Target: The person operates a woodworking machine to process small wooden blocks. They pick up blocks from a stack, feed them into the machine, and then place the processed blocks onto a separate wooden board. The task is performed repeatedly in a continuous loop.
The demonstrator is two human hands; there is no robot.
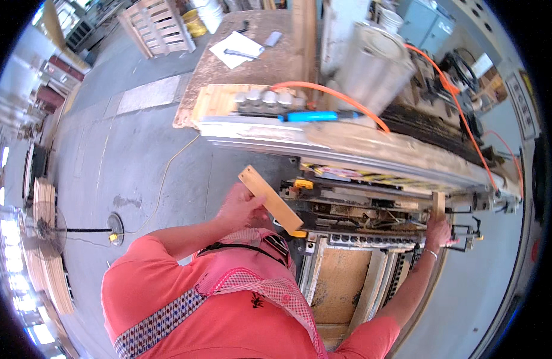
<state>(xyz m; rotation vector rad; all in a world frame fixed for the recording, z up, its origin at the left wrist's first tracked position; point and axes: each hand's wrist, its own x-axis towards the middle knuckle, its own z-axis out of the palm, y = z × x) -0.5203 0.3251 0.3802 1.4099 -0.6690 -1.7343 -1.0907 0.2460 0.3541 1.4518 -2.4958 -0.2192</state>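
A person in a coral shirt works at a woodworking machine [371, 203], a piece of wood in each hand.

The left hand [243, 206] is closed around the lower part of a flat wooden strip [270, 199], which slants up to the left, its lower end resting against the machine's front. The right hand [437, 230] grips the bottom of a short wooden piece [438, 203] standing upright at the machine's right end. An orange hose [443, 90] curves over the top, and a blue tool [321, 116] lies on the long rail behind.
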